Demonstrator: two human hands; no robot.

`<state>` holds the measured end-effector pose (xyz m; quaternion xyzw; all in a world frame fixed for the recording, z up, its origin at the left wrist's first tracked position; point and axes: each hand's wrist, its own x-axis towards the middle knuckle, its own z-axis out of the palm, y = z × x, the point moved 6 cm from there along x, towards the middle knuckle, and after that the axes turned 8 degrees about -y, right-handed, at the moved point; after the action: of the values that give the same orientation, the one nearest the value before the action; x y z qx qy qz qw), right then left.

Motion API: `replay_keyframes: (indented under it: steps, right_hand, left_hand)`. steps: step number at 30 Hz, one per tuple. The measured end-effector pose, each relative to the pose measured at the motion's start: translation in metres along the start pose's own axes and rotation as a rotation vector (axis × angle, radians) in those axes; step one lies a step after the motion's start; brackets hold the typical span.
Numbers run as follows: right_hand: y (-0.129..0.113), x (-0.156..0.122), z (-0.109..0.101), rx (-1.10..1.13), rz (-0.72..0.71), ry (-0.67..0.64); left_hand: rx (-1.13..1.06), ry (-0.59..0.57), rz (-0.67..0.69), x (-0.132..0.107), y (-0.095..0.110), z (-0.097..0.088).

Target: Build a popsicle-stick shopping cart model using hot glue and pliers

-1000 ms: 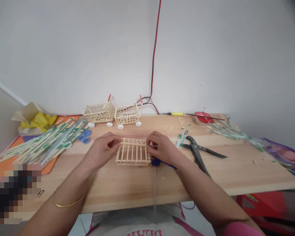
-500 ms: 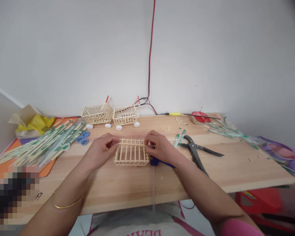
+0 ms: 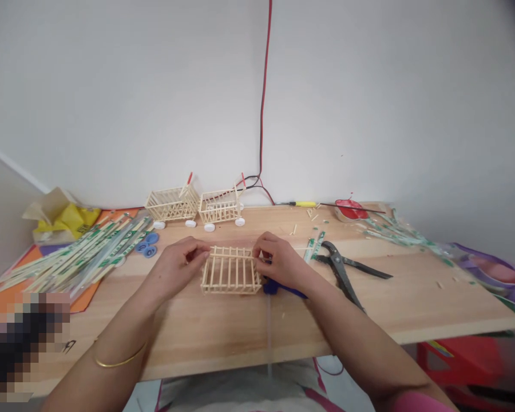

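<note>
A small basket frame of thin wooden sticks (image 3: 230,270) rests on the wooden board (image 3: 249,320) in front of me. My left hand (image 3: 178,268) pinches its upper left corner, fingers closed. My right hand (image 3: 281,262) pinches the upper right corner in the same way. A blue object (image 3: 278,288) lies under my right wrist, with a clear glue stick (image 3: 269,332) pointing from it toward me.
Two finished stick carts with white wheels (image 3: 195,206) stand at the back by the wall. Wrapped chopsticks (image 3: 75,254) and blue bottle caps (image 3: 148,244) lie on the left. Black cutters (image 3: 345,269) lie to the right, with a red tape roll (image 3: 349,210) behind.
Both hands keep their pinch on the stick frame. The view has shifted slightly; the frame sits a little lower in the picture.
</note>
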<state>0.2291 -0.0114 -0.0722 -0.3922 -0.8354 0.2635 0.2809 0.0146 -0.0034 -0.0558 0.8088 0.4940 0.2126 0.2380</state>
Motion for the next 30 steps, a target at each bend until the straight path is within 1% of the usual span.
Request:
replay_keyframes:
  steps: [16, 20, 22, 24, 26, 28, 29, 30]
  right_hand:
    - [0.001, 0.0, 0.002, -0.005, 0.004, -0.001]
    - [-0.001, 0.001, 0.001, -0.012, 0.0, -0.004]
    - [-0.002, 0.001, 0.0, -0.012, -0.005, -0.004]
    - [-0.002, 0.001, -0.002, -0.016, -0.014, 0.009]
    - [-0.003, 0.001, -0.004, -0.029, -0.021, 0.033]
    - [-0.005, 0.0, -0.006, -0.045, -0.031, 0.063]
    - [-0.006, 0.0, -0.007, -0.056, -0.038, 0.078]
    - [-0.009, -0.001, -0.008, -0.07, -0.047, 0.09]
  left_hand:
    - [-0.02, 0.009, 0.01, -0.001, 0.004, -0.001]
    - [-0.016, 0.019, 0.012, 0.0, 0.003, -0.002]
    - [-0.004, 0.041, 0.015, 0.0, 0.0, -0.003]
    - [0.025, 0.137, 0.044, -0.001, 0.0, -0.008]
    - [0.083, 0.302, 0.113, -0.005, 0.005, -0.016]
    - [0.17, 0.465, 0.217, -0.012, 0.019, -0.022]
    - [0.22, 0.512, 0.275, -0.016, 0.03, -0.022]
    - [0.27, 0.535, 0.331, -0.019, 0.041, -0.021]
